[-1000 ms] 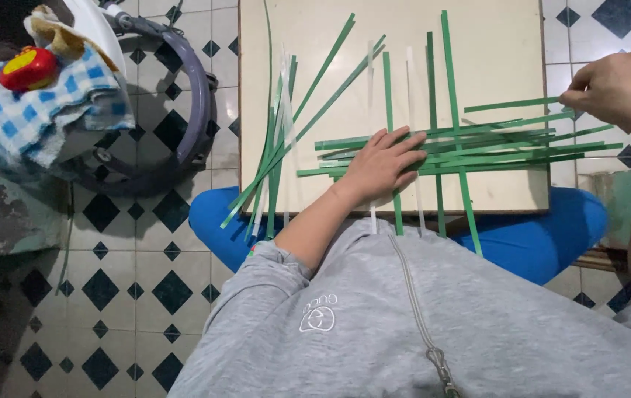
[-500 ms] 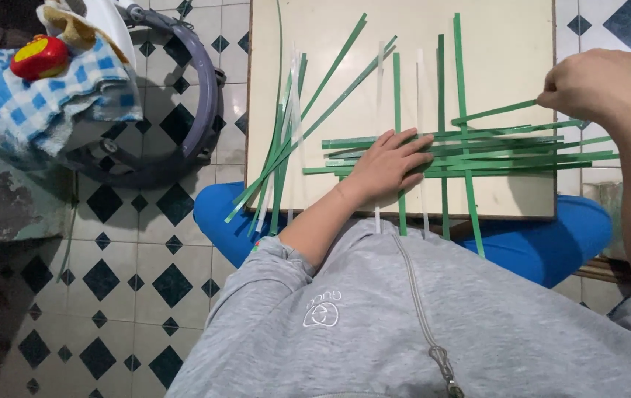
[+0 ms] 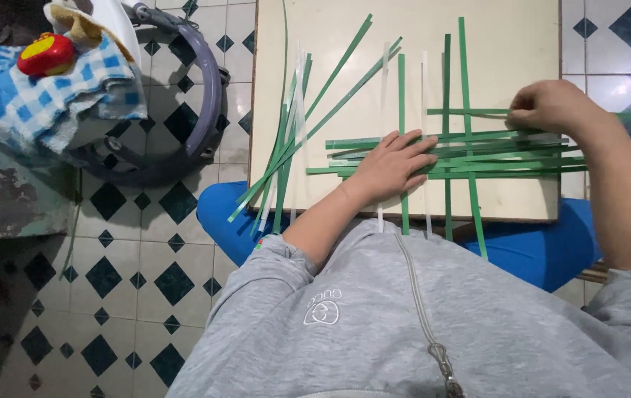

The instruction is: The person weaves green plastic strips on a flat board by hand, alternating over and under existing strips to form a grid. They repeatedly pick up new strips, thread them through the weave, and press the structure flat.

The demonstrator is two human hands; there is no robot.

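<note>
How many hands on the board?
2: left hand pressed flat on the crossed green strips; right hand pinching a horizontal strip near the board's right edge.

Two hands on crossed green strips on a pale tabletop (image 3: 315, 184).

The left hand (image 3: 393, 163) presses flat on the horizontal green strips (image 3: 492, 151); the right hand (image 3: 551, 107) pinches one strip's (image 3: 470, 112) far end. Loose strips (image 3: 286, 140) fan out left, a blue checked cloth (image 3: 42, 96) far left.

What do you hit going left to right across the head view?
Red toy on a blue checked cloth → grey ring-shaped frame → loose bundle of green strips → left hand flat on the woven strips → right hand pinching a horizontal green strip.
</note>
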